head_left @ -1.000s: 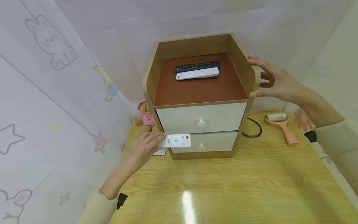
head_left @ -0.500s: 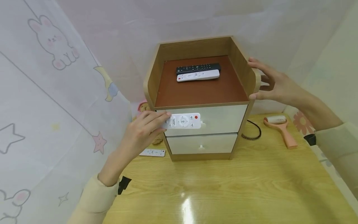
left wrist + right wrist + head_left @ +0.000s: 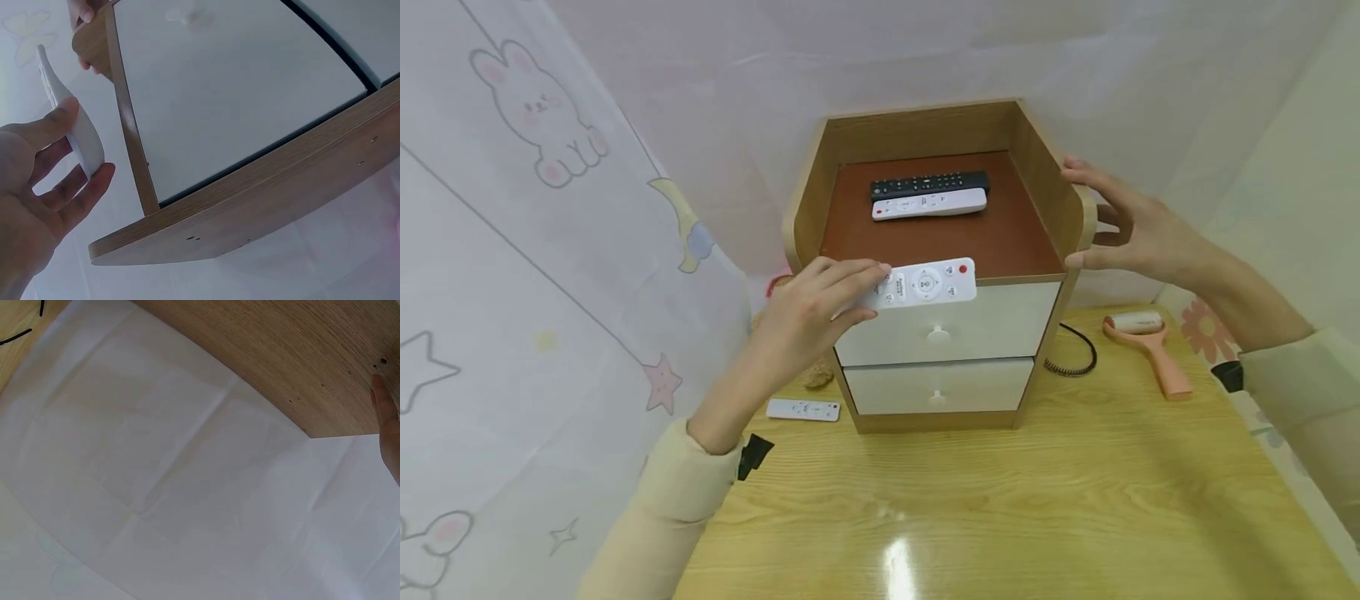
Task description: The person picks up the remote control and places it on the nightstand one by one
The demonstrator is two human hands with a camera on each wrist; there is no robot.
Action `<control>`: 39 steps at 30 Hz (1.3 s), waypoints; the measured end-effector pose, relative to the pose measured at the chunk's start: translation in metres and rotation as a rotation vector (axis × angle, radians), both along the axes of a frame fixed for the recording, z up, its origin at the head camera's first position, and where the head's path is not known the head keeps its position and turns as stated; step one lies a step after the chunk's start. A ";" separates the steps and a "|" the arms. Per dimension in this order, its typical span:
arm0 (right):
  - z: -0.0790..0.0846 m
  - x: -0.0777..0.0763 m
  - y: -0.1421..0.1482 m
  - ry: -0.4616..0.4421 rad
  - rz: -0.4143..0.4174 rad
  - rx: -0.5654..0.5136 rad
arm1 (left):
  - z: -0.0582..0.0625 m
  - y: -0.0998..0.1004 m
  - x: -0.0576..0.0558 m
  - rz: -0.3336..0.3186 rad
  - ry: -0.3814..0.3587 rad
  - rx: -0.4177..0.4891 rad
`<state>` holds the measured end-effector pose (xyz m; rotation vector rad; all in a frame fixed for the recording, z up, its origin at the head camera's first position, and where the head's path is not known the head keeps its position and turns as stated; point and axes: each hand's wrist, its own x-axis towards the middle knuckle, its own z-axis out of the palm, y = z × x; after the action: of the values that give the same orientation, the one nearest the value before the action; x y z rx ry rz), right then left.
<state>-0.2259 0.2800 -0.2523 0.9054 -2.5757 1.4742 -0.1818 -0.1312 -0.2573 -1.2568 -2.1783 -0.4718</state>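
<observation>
In the head view my left hand (image 3: 808,312) pinches a white remote control (image 3: 928,282) by one end, thumb below and fingers above. The remote, its buttons towards me, is in front of the top front edge of a small wooden cabinet (image 3: 865,250). The left wrist view shows this remote (image 3: 84,134) edge-on, apart from the cabinet. My right hand (image 3: 1153,233) holds the cabinet's right side panel, its thumb at the front edge and index finger on the upper edge. On the brown top lie a black remote (image 3: 928,184) and another white remote (image 3: 928,203), side by side.
Two white drawers with knobs, an upper drawer (image 3: 1000,321) and a lower drawer (image 3: 985,387), are closed. Another white remote (image 3: 803,409) lies on the wooden table (image 3: 1000,492) at left, near a partly hidden teddy bear (image 3: 818,373). A lint roller (image 3: 1153,346) and coiled cord (image 3: 1075,368) lie at right.
My left hand has carried the white remote up and to the right, from before the lower drawer to the cabinet's top edge. My right hand has stayed on the side panel.
</observation>
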 end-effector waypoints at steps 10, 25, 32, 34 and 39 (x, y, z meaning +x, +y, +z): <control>0.000 0.000 0.001 -0.004 0.014 0.014 | 0.017 0.025 -0.028 0.039 -0.060 -0.009; 0.003 0.000 0.001 0.003 0.040 0.044 | 0.016 0.043 -0.067 0.276 -0.221 -0.125; 0.004 0.000 0.002 0.012 0.041 0.061 | 0.018 0.048 -0.076 0.281 -0.216 -0.172; 0.004 0.000 0.003 0.018 0.041 0.060 | 0.018 0.050 -0.080 0.287 -0.219 -0.177; 0.003 0.001 0.003 0.027 0.042 0.060 | 0.019 0.054 -0.087 0.292 -0.231 -0.181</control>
<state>-0.2249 0.2834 -0.2493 0.9851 -2.6105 1.3923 -0.2684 -0.0773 -0.2380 -0.9875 -2.5983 -0.3169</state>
